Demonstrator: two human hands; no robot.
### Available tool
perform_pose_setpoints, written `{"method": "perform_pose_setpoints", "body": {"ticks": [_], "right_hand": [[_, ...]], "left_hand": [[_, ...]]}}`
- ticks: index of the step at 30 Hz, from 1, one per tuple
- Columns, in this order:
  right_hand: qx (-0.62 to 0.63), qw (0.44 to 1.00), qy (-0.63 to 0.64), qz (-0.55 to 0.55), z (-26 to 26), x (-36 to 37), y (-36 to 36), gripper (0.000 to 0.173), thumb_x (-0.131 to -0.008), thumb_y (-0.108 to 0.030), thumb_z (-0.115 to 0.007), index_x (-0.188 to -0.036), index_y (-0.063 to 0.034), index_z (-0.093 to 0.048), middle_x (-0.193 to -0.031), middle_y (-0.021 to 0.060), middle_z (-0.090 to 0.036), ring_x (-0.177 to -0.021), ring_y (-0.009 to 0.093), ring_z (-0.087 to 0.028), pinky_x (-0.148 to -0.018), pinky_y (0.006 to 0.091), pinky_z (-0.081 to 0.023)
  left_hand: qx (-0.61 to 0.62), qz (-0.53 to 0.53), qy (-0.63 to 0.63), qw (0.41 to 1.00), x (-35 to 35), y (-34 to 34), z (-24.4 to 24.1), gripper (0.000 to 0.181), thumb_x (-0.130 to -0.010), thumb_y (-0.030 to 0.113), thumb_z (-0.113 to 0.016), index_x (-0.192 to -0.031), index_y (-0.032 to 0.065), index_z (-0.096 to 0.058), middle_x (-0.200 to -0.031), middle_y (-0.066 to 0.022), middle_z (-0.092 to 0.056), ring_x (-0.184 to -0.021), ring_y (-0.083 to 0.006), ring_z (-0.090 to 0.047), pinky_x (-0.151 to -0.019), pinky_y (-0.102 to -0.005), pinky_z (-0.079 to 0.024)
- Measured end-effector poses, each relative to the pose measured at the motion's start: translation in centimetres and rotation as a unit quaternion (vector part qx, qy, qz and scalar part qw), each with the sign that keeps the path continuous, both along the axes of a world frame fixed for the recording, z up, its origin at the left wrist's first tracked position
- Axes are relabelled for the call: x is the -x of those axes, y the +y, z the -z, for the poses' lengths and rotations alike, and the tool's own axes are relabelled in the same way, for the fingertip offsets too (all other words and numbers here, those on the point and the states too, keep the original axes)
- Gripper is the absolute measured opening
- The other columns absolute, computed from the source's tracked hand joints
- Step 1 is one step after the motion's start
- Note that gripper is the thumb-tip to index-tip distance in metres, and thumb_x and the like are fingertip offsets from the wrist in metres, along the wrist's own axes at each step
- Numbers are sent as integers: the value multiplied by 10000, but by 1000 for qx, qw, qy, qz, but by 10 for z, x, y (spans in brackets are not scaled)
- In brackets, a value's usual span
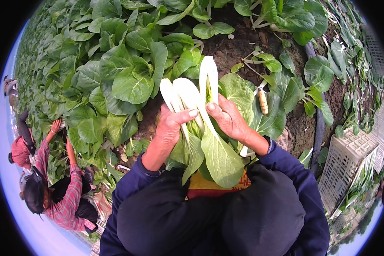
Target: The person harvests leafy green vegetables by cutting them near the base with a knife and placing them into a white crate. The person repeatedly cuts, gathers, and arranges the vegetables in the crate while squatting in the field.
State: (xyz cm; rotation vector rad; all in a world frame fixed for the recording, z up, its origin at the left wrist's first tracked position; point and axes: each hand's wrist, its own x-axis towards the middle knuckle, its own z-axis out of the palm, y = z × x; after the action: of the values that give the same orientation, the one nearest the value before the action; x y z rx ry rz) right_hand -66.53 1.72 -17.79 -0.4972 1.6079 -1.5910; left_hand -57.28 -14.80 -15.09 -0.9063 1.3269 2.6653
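Note:
My left hand [170, 125] grips a head of bok choy [187, 91], its white stalk bases pointing away from me and its green leaves hanging towards my lap. Beside it, my right hand [228, 119] holds a pale bok choy stalk piece [208, 72] upright, thumb pressed on its near side. Whether this piece is still joined to the head cannot be made out. A tool with a wooden handle [263, 101] lies on broad leaves just right of my right hand; its working end is mostly hidden.
Dense bok choy plants [124, 70] grow ahead and left. Bare soil [220, 48] shows in front, with a dark hose [320, 128] along the right. Plastic crates [337, 166] stand farther right. A person in a plaid shirt [62, 208] crouches left, hands among plants. A yellow-red printed item [208, 185] lies between my knees.

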Motion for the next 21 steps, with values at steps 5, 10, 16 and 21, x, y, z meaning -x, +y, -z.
{"method": "perform_pose_setpoints", "body": {"ticks": [5, 10, 16, 21], "right_hand": [[-45, 998, 47, -23, -5, 2, -1, 545, -1024, -461, -489, -1311, -5, -573, -1074, 176, -687, -980, 257, -662, -859, 369, -512], [-151, 971, 145, -111, -35, 13, -4, 417, -1037, -360, -467, -1034, 35, -605, -791, 242, -609, -730, 385, -613, -674, 450, -463], [-237, 895, 264, -270, -73, 15, -26, 349, -991, -264, -473, -923, 59, -587, -802, 288, -629, -781, 464, -625, -702, 531, -476], [-255, 804, 341, -417, -114, 23, -53, 309, -942, -203, -468, -939, 75, -604, -810, 289, -639, -757, 442, -625, -711, 500, -490]], "left_hand": [[-10, -9, 14, 1000, -2, -2, 4, 664, -714, 81, -733, -1316, -80, -506, -1194, -163, -637, -1072, -252, -641, -975, -367, -514], [-41, -23, 91, 995, -4, -12, -2, 463, -740, 37, -712, -1185, -16, -595, -1062, -84, -665, -969, -192, -648, -890, -332, -520], [-87, -67, 144, 983, -19, -17, -17, 475, -765, 98, -704, -1200, -44, -577, -1046, -107, -666, -930, -201, -663, -869, -337, -543], [-178, -73, 198, 961, -31, -29, -30, 499, -802, 141, -704, -1238, -28, -531, -1061, -126, -653, -935, -233, -680, -890, -378, -570]]}}
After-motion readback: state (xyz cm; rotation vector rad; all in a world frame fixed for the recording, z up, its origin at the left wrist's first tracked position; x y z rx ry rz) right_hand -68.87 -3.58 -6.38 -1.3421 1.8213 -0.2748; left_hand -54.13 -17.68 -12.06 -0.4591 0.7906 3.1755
